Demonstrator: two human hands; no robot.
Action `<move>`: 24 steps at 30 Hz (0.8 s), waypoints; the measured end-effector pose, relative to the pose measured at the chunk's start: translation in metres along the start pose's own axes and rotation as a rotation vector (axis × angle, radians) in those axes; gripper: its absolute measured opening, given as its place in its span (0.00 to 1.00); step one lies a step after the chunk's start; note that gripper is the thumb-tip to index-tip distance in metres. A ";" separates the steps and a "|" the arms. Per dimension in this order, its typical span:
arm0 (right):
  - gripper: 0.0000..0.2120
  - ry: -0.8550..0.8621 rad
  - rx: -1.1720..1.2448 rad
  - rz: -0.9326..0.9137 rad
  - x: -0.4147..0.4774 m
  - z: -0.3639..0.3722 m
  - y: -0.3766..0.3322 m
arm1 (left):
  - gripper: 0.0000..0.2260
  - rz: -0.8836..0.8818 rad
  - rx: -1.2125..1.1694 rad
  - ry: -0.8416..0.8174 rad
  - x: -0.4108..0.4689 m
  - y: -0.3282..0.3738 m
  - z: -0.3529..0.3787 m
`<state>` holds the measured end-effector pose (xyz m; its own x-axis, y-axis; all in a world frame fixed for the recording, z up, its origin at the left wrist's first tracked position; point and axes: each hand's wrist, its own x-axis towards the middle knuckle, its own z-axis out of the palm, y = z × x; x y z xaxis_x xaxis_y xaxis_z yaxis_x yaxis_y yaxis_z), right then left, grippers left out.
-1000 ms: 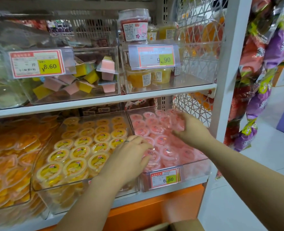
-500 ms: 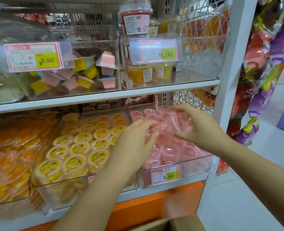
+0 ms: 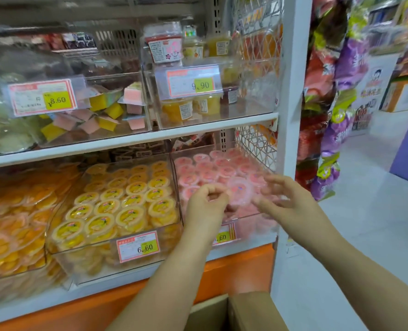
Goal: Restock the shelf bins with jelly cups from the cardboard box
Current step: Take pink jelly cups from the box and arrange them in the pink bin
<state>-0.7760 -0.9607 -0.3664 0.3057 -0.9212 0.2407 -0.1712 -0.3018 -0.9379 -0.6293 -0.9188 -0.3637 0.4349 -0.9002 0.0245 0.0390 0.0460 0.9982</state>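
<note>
Left hand [image 3: 205,206]: reaching up from the lower middle with the forearm bare; the fingers are curled in towards the thumb, their tips by the rim of one pink jelly cup [image 3: 240,193]. Motion blur hides whether they pinch it.
Right hand [image 3: 291,201]: released, with fingers spread and slightly bent, palm turned towards the left hand and holding nothing.
Between the hands: that one pink cup, tilted with its lid facing out, above the others.
Behind the hands: a clear bin [image 3: 250,224] packed with pink jelly cups [image 3: 205,167] in rows.
Beyond the left hand: a clear bin [image 3: 90,256] of yellow jelly cups [image 3: 126,201], with a 6.60 price tag [image 3: 138,246] on its front.
Behind the left wrist: a second price tag [image 3: 225,236], partly covered.
Below the forearms: the cardboard box [image 3: 246,311], with only its top edge showing.
Beyond the right hand: a white shelf post [image 3: 291,91], then hanging snack bags [image 3: 327,115].
Above the hands: the upper shelf [image 3: 198,130], carrying bins of wrapped sweets and tubs.
</note>
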 end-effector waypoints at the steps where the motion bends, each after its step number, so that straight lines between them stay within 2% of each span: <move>1: 0.19 -0.005 0.138 0.098 0.002 0.001 0.000 | 0.06 -0.011 -0.015 0.013 0.001 -0.003 0.008; 3: 0.17 0.045 0.245 0.161 0.006 0.002 0.002 | 0.06 -0.009 0.021 0.009 0.003 -0.006 0.023; 5: 0.12 0.135 0.205 0.129 0.013 0.001 0.005 | 0.06 0.004 0.064 -0.041 0.006 -0.005 0.032; 8: 0.09 0.154 0.173 0.146 0.027 -0.005 0.010 | 0.06 0.082 0.232 -0.135 0.008 -0.003 0.025; 12: 0.16 0.102 -0.075 0.170 0.047 -0.004 0.031 | 0.09 0.480 1.025 0.041 0.015 -0.012 -0.015; 15: 0.17 0.027 -0.184 0.181 0.054 0.003 0.043 | 0.17 0.509 1.350 -0.037 0.016 -0.023 -0.030; 21: 0.19 -0.050 -0.204 0.207 0.060 0.013 0.050 | 0.20 0.492 1.539 -0.110 0.016 -0.039 -0.032; 24: 0.22 -0.071 -0.253 0.172 0.056 0.014 0.046 | 0.21 0.519 1.516 -0.127 0.019 -0.041 -0.032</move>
<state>-0.7537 -1.0226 -0.3999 0.3146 -0.9475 0.0571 -0.4514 -0.2023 -0.8691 -0.5936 -0.9233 -0.4055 0.0400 -0.9567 0.2884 -0.9992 -0.0386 0.0106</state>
